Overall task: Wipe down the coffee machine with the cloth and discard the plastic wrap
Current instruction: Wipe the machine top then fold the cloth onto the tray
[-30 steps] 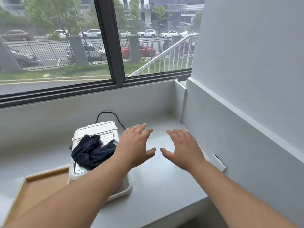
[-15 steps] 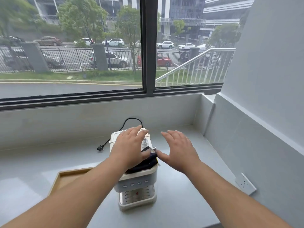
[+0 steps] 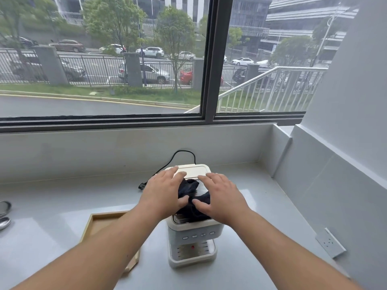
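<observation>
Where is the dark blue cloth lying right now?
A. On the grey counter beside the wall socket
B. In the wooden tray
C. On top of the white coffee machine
C: the dark blue cloth lies on the white coffee machine, between the left hand and right hand.

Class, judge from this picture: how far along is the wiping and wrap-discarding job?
Done: nothing visibly. In hand: both the left hand and right hand rest on the dark cloth atop the coffee machine. Left: wiping, then discarding wrap, which isn't discernible.
</observation>
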Demonstrator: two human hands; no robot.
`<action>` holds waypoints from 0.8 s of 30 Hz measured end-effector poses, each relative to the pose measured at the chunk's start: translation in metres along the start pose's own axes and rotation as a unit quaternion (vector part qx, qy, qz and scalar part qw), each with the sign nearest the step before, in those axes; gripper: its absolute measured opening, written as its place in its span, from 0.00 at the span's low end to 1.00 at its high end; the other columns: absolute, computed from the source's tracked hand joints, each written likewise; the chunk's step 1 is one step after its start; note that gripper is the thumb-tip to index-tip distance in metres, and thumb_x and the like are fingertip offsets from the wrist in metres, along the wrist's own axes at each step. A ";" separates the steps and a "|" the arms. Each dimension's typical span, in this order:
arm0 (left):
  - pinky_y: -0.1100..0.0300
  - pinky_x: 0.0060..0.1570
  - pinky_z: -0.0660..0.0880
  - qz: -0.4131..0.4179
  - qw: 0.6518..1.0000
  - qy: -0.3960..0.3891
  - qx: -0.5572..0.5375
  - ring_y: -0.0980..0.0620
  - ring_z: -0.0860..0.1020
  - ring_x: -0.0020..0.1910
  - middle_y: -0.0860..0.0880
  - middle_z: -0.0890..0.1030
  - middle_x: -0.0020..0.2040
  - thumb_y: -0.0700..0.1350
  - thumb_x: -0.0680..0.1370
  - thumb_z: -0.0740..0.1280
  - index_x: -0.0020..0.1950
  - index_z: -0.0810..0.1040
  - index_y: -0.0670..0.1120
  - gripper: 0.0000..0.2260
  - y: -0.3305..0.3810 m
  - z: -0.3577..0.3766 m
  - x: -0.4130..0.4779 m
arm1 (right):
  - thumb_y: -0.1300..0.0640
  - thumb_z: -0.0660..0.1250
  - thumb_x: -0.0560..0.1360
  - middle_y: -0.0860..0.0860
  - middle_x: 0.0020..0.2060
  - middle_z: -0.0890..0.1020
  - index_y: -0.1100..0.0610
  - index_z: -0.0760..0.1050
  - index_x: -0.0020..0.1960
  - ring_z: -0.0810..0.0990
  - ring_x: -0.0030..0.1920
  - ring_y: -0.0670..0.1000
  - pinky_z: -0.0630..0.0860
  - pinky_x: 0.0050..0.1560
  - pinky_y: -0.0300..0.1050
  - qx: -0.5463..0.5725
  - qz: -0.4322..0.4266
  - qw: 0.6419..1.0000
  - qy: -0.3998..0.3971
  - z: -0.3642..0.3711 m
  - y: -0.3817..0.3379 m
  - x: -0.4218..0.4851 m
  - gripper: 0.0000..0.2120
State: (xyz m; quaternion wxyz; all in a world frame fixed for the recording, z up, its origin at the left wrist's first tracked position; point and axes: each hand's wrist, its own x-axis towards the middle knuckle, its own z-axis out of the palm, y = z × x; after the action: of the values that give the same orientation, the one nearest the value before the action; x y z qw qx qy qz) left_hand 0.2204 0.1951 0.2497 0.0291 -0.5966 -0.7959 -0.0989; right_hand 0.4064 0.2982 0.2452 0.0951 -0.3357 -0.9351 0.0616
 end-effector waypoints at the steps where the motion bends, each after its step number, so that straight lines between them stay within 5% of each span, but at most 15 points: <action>1: 0.51 0.73 0.66 0.000 1.000 -0.002 -0.003 0.48 0.66 0.77 0.51 0.65 0.82 0.65 0.76 0.65 0.79 0.65 0.56 0.34 -0.004 0.001 -0.002 | 0.30 0.60 0.75 0.47 0.76 0.70 0.46 0.64 0.80 0.65 0.77 0.51 0.64 0.75 0.49 -0.001 -0.004 1.000 0.000 0.002 -0.005 0.001 0.38; 6: 0.51 0.57 0.75 0.006 1.000 -0.022 -0.006 0.49 0.76 0.63 0.55 0.80 0.64 0.66 0.76 0.62 0.67 0.76 0.56 0.23 -0.016 0.003 -0.006 | 0.29 0.57 0.72 0.46 0.65 0.77 0.46 0.71 0.73 0.72 0.67 0.52 0.71 0.67 0.49 -0.011 -0.002 1.000 -0.010 0.010 -0.026 0.004 0.35; 12: 0.52 0.50 0.78 0.011 0.996 -0.064 -0.054 0.49 0.78 0.54 0.54 0.82 0.52 0.62 0.79 0.62 0.55 0.79 0.55 0.15 -0.026 0.007 -0.007 | 0.25 0.55 0.70 0.47 0.44 0.73 0.48 0.71 0.48 0.74 0.51 0.53 0.68 0.48 0.49 -0.069 0.021 0.996 -0.045 0.017 -0.037 0.003 0.27; 18: 0.52 0.46 0.78 -0.011 0.986 -0.092 -0.140 0.48 0.79 0.47 0.53 0.82 0.49 0.57 0.79 0.62 0.50 0.74 0.55 0.07 -0.032 0.013 -0.004 | 0.32 0.61 0.74 0.48 0.48 0.76 0.49 0.74 0.53 0.74 0.53 0.53 0.70 0.48 0.50 -0.068 0.031 0.995 -0.066 0.014 -0.042 -0.002 0.22; 24: 0.56 0.39 0.70 -0.060 0.952 -0.165 -0.251 0.52 0.79 0.45 0.57 0.80 0.45 0.60 0.79 0.67 0.51 0.72 0.55 0.10 -0.039 0.007 0.002 | 0.44 0.59 0.81 0.51 0.52 0.80 0.51 0.73 0.53 0.78 0.55 0.57 0.72 0.50 0.52 -0.054 0.049 0.995 -0.061 0.004 -0.058 0.000 0.11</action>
State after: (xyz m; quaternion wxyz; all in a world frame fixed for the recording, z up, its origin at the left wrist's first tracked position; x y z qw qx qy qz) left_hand 0.1834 0.1883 0.2389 -0.2587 -0.5435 -0.7738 -0.1972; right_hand 0.3695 0.2531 0.2516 0.0166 -0.3814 -0.9236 0.0357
